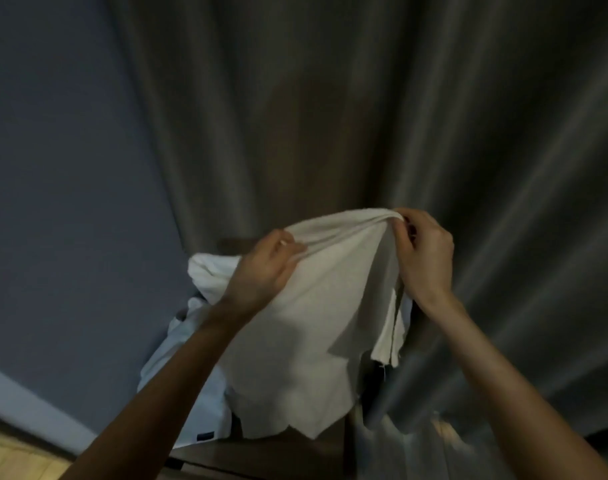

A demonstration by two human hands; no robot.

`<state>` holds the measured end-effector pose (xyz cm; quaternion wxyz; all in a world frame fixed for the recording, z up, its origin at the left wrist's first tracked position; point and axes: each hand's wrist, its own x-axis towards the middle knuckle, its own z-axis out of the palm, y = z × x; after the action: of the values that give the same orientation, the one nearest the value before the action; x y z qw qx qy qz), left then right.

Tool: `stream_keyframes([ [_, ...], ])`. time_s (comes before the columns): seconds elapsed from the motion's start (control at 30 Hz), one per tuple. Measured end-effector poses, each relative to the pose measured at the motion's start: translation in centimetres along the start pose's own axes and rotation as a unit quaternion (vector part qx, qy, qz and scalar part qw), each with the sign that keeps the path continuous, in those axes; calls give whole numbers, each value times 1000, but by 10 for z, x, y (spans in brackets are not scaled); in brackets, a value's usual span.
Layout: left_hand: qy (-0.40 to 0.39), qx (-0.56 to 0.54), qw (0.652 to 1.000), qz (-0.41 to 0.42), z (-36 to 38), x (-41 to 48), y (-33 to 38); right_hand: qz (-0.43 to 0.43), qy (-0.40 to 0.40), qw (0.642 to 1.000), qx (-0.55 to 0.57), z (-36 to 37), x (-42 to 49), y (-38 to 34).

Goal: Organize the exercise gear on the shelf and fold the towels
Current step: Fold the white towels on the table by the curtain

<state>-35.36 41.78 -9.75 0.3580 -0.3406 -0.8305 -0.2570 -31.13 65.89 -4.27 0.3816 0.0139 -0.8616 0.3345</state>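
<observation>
I hold a cream towel (306, 327) up in the air in front of me. My left hand (264, 268) grips its upper edge on the left, fingers curled into the cloth. At the top right corner my right hand (425, 254) pinches the bunched edge. The towel hangs down between my forearms, its lower edge ragged and loose. A white towel (209, 271) lies crumpled behind my left hand, and a pale blue-white cloth (188, 375) with a dark label hangs below it. The shelf under the cloths is mostly hidden.
A grey pleated curtain (399, 133) fills the background and right side. A blue-grey wall (63, 168) stands at the left with a white skirting board (29, 407) and wooden floor (15, 455) below. Dark wooden furniture (261, 455) sits under the towels.
</observation>
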Motion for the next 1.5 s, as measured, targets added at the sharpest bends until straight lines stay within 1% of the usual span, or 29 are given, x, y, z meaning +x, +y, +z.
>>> stream_keyframes([
  [0.07, -105, 38, 992, 56, 14, -26, -1, 6, -35, 999, 1, 8, -13, 5],
  [0.1, -142, 68, 984, 78, 22, -37, -2, 11, -53, 999, 3, 12, -19, 7],
  [0.13, -160, 83, 979, 92, 31, -45, -2, 14, -68, 998, 6, 16, -25, 9],
  [0.3, -110, 21, 990, 86, 56, -48, 14, 13, -113, 993, 22, 18, -32, 15],
  [0.33, -94, -3, 994, 63, 61, -46, 20, 8, -123, 992, 24, 16, -33, 16],
  [0.37, -84, -61, 995, -3, 65, -43, 27, 1, -132, 991, 27, 15, -34, 17],
  [0.4, -76, -116, 986, -91, 69, -38, 35, -7, -137, 990, 32, 13, -36, 18],
  [0.43, -77, -156, 969, -176, 75, -32, 40, -14, -140, 989, 37, 11, -37, 19],
  [0.47, -78, -180, 951, -238, 80, -26, 43, -20, -140, 989, 43, 10, -38, 21],
  [0.5, -72, -189, 941, -270, 85, -20, 44, -26, -138, 989, 49, 8, -40, 22],
  [0.53, -64, -196, 938, -280, 88, -15, 45, -32, -135, 989, 52, 6, -41, 24],
  [0.57, -66, -210, 934, -281, 89, -10, 43, -38, -133, 989, 49, 4, -43, 26],
  [0.67, -115, -274, 921, -254, 93, -3, 39, -61, -131, 989, 16, -1, -48, 30],
  [0.73, -111, -321, 900, -273, 96, -2, 42, -71, -128, 989, -2, -3, -50, 32],
  [0.77, -98, -328, 893, -293, 98, -2, 46, -68, -126, 990, -5, -3, -51, 33],
  [0.8, -83, -315, 893, -310, 99, 0, 48, -62, -122, 991, -6, -4, -51, 35],
  [0.87, -80, -264, 906, -320, 101, -2, 45, -50, -113, 992, -8, -6, -50, 38],
  [0.93, -82, -231, 922, -298, 96, -11, 38, -45, -101, 994, -12, -8, -49, 40],
  [1.0, -27, -198, 950, -241, 86, -19, 29, -36, -90, 995, -5, -9, -47, 41],
  [1.03, 0, -183, 958, -220, 80, -22, 25, -30, -87, 996, -2, -8, -47, 40],
  [1.1, 23, -155, 966, -204, 70, -24, 19, -15, -83, 996, 2, -5, -45, 37],
  [1.17, 2, -156, 967, -200, 63, -27, 19, 3, -81, 997, 8, -2, -45, 33],
  [1.27, -63, -188, 954, -225, 63, -43, 29, 16, -84, 996, -8, 1, -43, 29],
  [1.33, -74, -194, 951, -231, 66, -52, 37, 19, -90, 996, -12, 2, -43, 28],
  [1.5, -102, -214, 947, -217, 75, -54, 43, 12, -89, 996, -6, 4, -41, 23],
])
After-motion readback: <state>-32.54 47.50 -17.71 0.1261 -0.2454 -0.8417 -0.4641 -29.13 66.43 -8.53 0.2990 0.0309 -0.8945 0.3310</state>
